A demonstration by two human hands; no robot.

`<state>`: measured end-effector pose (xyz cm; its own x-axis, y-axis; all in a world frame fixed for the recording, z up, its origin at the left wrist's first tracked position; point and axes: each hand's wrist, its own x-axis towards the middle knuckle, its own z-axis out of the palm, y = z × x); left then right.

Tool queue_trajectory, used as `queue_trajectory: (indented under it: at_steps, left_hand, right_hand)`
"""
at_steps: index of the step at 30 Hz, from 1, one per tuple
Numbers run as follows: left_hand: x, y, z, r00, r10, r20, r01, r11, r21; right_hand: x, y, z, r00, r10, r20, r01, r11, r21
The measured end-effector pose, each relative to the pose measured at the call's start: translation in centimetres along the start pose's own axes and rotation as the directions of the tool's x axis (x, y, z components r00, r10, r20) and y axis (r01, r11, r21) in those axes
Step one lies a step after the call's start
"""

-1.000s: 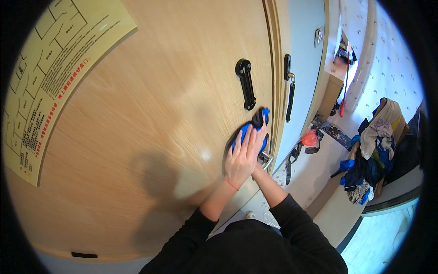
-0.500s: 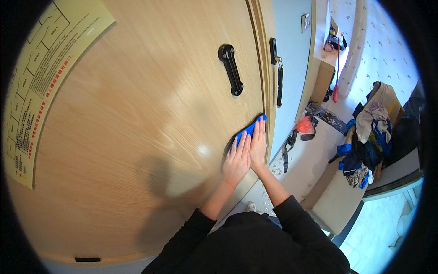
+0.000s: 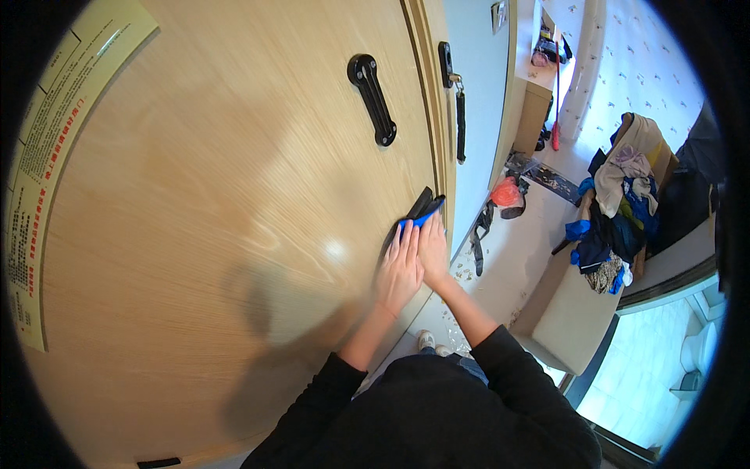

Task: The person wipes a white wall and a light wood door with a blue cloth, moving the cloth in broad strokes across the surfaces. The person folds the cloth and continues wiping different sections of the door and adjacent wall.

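Grip: both hands lie flat, fingers stretched out, pressing a blue cloth [image 3: 422,216] against the wooden door [image 3: 234,234]; neither hand is curled around it.
Left hand: the left hand [image 3: 399,270] rests palm down on the door face, fingertips on the lower part of the cloth.
Right hand: the right hand [image 3: 432,248] sits just beside the left one and touches it, fingers reaching onto the cloth close to the door's right edge.
Cloth: blue with a dark fold at its upper end, flat on the door near the right edge, below the handle and well apart from it.
Handle: a black bar handle [image 3: 373,98] is fixed upright on the door's upper right part.
Frame side: a black latch with a hanging strap [image 3: 459,117] sits on the door frame just right of the door edge.
Door's left edge: a pale printed notice sheet [image 3: 55,156] is stuck along it.
Room beyond: a chair heaped with clothes [image 3: 621,203] stands well to the right, and an orange bag [image 3: 508,193] lies on the floor near the frame.
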<state>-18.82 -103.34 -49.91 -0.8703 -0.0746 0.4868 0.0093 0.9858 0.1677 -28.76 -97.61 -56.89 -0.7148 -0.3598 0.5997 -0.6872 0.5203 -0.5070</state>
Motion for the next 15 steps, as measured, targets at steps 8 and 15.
queue_trajectory:
  at_steps: [8,15]
  left_hand:
    - [-0.5,-0.1,0.2,0.998,0.032,0.050,-0.032,0.999,-0.001]
    - [-5.0,-1.6,0.8,0.998,-0.006,0.068,0.010,0.998,-0.057]
  right_hand:
    - [0.0,0.5,-1.3,0.943,0.161,0.293,-0.061,0.944,-0.325]
    - [-4.5,-3.9,-5.8,0.958,0.046,0.282,0.004,0.985,-0.174]
